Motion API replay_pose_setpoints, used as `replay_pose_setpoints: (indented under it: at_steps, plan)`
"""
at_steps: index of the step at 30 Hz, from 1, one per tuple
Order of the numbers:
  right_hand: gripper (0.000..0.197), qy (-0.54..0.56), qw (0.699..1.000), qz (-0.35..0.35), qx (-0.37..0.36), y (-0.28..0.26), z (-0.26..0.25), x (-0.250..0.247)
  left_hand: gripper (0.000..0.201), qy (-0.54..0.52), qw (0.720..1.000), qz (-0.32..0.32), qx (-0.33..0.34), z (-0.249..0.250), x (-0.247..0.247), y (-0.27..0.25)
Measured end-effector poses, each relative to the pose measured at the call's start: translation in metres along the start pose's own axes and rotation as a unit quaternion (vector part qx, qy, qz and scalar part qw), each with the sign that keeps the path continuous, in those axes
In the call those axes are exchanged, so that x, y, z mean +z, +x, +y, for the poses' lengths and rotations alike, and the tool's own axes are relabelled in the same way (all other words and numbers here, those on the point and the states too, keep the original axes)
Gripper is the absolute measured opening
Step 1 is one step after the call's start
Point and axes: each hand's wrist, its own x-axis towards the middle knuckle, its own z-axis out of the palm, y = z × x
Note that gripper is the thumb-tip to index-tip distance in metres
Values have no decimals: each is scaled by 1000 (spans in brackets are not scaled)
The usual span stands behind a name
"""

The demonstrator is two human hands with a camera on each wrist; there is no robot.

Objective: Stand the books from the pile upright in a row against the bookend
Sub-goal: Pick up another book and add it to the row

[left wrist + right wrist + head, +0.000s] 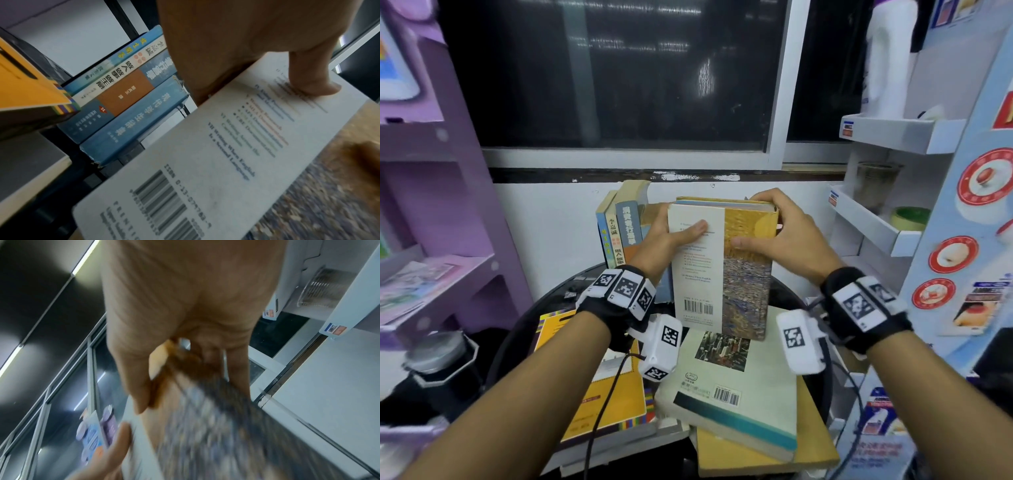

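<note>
- Two hands hold one book upright above the pile: the left hand (671,236) grips its left edge with the thumb pressed flat on the white half of the back cover, and the right hand (774,233) grips the top right corner, thumb on the painted half, fingers curled over the top edge.
- That held book (722,270) shows a white panel with a barcode beside a yellow-and-blue painted panel; its lower edge is just over the pale green book (729,387) lying flat on top of the pile.
- Under the pale green book lies a tan book (815,442); to its left a yellow book (606,394) lies flat on other books.
- Four books stand in a row (619,233) behind the left hand, spines facing out, near the white wall; the left wrist view shows their blue, white and orange spines (123,91).
- All of this sits on a dark round surface (517,335).
- Purple shelves (431,205) stand to the left, white shelves (876,219) to the right.
</note>
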Motion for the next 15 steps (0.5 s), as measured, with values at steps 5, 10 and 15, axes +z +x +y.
replay_pose_setpoints:
  at_steps: [5,10,15]
  plan:
    - [49,1,990,-135,28,17,-12,-22,46,26,999,-18,4,1,-6,1]
    - [59,-35,982,-186,19,21,-25,-21,38,48,998,-32,13,3,-9,2]
    - [49,-71,992,-104,-21,16,-30,-5,29,117,993,-21,21,5,-19,6]
